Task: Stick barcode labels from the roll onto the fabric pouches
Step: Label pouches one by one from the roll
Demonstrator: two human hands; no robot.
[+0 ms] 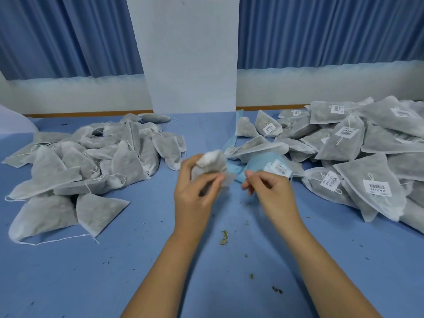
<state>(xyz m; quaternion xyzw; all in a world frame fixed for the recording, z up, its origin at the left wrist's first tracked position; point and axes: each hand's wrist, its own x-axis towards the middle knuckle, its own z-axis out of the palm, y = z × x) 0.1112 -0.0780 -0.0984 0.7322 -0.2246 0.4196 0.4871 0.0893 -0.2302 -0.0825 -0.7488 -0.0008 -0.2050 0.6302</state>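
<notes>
My left hand (pixel 195 182) grips a grey-white fabric pouch (pixel 212 162) above the middle of the blue table, its gathered top sticking up past my fingers. My right hand (pixel 267 185) hovers just right of it with fingers curled and fingertips pinched; motion blur hides whether a label is between them. Behind my right hand lies the label roll (pixel 276 167), a light-blue backing strip with white barcode labels on it. A pile of unlabelled pouches (pixel 87 161) lies at the left. A pile of labelled pouches (pixel 358 154) lies at the right.
The blue table cover (pixel 160 260) carries scattered dried leaf bits (pixel 223 237) in front of my arms. A white pillar (pixel 190 53) and blue curtains stand behind the table. A wooden table edge (pixel 91 114) runs along the back.
</notes>
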